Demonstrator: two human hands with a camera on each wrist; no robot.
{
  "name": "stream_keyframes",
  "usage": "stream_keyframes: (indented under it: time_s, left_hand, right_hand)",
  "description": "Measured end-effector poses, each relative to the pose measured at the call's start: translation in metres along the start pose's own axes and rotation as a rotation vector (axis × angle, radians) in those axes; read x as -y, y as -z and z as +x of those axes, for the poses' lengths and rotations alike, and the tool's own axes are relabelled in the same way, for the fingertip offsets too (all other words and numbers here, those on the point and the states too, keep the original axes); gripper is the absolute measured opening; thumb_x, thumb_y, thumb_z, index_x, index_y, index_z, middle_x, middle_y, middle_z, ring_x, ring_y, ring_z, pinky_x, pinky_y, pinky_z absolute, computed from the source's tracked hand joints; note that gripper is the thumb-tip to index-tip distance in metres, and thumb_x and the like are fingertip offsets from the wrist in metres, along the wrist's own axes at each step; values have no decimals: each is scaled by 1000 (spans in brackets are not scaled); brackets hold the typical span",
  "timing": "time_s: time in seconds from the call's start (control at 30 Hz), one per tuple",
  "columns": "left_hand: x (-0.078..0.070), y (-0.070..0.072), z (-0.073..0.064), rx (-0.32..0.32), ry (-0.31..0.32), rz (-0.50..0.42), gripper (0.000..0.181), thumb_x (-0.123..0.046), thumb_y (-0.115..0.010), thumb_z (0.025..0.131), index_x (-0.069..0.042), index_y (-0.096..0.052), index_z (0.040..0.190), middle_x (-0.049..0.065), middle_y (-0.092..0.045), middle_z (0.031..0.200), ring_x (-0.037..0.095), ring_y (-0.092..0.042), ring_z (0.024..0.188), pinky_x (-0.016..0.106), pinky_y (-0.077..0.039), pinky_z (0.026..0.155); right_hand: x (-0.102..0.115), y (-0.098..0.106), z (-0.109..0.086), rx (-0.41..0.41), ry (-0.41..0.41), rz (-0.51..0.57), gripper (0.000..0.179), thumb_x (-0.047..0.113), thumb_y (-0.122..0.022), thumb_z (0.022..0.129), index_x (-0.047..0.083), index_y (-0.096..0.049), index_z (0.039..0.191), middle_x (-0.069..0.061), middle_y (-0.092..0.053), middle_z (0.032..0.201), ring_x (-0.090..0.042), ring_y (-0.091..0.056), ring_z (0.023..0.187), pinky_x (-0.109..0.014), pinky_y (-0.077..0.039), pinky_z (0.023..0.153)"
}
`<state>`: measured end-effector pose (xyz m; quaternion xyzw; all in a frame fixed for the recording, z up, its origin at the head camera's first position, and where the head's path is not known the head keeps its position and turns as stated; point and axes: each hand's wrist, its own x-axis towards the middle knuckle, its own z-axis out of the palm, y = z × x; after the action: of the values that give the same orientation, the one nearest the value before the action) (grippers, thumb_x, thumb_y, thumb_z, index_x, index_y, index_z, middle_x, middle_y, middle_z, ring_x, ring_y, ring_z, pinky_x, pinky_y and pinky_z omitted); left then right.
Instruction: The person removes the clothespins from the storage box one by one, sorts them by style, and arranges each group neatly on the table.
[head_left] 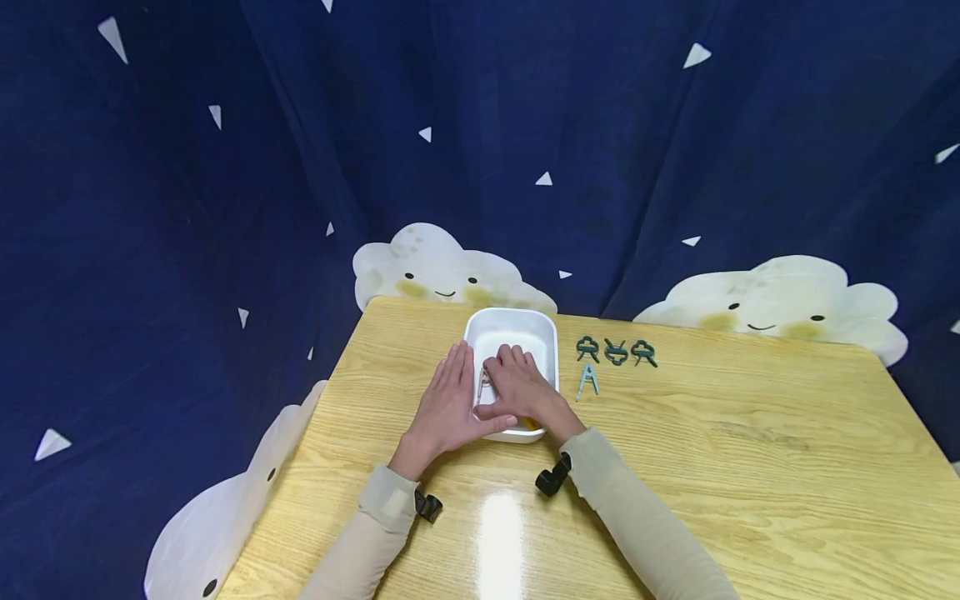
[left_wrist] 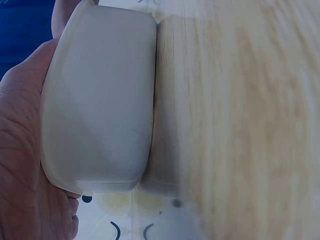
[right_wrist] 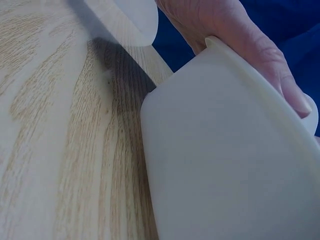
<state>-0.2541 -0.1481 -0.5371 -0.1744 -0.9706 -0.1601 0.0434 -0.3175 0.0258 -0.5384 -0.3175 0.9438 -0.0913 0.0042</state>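
Note:
A white plastic tub (head_left: 552,333) stands on the wooden table. My left hand (head_left: 447,410) lies along its left side with straight fingers against the rim, the thumb reaching over the front end. The left wrist view shows the palm (left_wrist: 20,150) at the tub's rim. My right hand (head_left: 520,387) reaches inside the tub with bent fingers. A pale pink clothespin (head_left: 482,385) is between its index finger and thumb, by the left wall. Something yellow (head_left: 531,423) shows at the front of the tub, partly hidden under the right hand.
To the right of the tub, three dark green clips (head_left: 617,352) form a row, with a light blue clothespin (head_left: 588,381) in front of them. A dark blue curtain (head_left: 480,125) with white clouds hangs behind the table (head_left: 750,450).

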Motion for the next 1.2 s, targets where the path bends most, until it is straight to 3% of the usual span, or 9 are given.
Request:
stream_keyframes:
  time_s: [0.33,0.6,1.2]
  left_hand:
    - [-1,0,0,-16,-2,-1,138,-98,-41,79,4,-4,165,21,-3,174,30,-1,162,43,-8,130]
    - [1,-2,1,-22,-16,12,138,-99,-39,79,5,-3,164,23,-6,173,32,-4,162,44,-9,130]
    - [0,0,2,-25,-9,12,141,-98,-43,78,5,-4,164,22,-5,174,31,-4,162,44,-11,130]
  right_hand:
    - [-1,1,2,-11,0,22,69,70,-79,75,13,-62,111,-4,-44,105,-23,-37,97,-36,-34,81]
    - [-5,5,3,-37,-5,59,82,70,-80,74,9,-64,127,-3,-46,107,-23,-37,97,-36,-33,81]
    - [-27,43,-17,-94,-71,97,84,59,-91,68,3,-69,127,-6,-49,104,-25,-40,99,-38,-35,85]
